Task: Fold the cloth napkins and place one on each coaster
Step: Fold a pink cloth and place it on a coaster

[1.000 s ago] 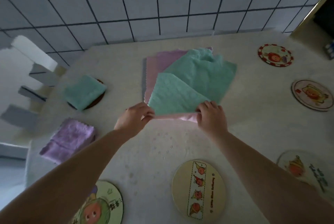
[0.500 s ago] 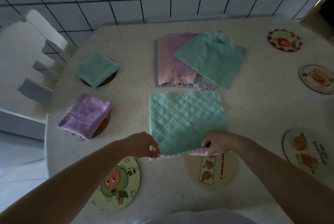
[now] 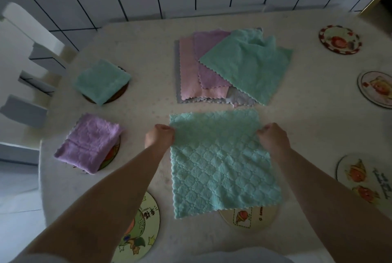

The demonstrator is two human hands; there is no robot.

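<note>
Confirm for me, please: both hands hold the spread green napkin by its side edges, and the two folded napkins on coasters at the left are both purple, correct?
Not quite. The head view shows the left hand and right hand gripping the spread green napkin by its side edges, but only the nearer folded napkin is purple; the farther folded napkin is green.

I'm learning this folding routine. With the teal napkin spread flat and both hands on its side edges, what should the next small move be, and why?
Probably fold it in half. The teal napkin lies fully open, the left hand and right hand pinch its side edges, and the folded napkins on coasters, like the purple one, are far smaller.
</note>
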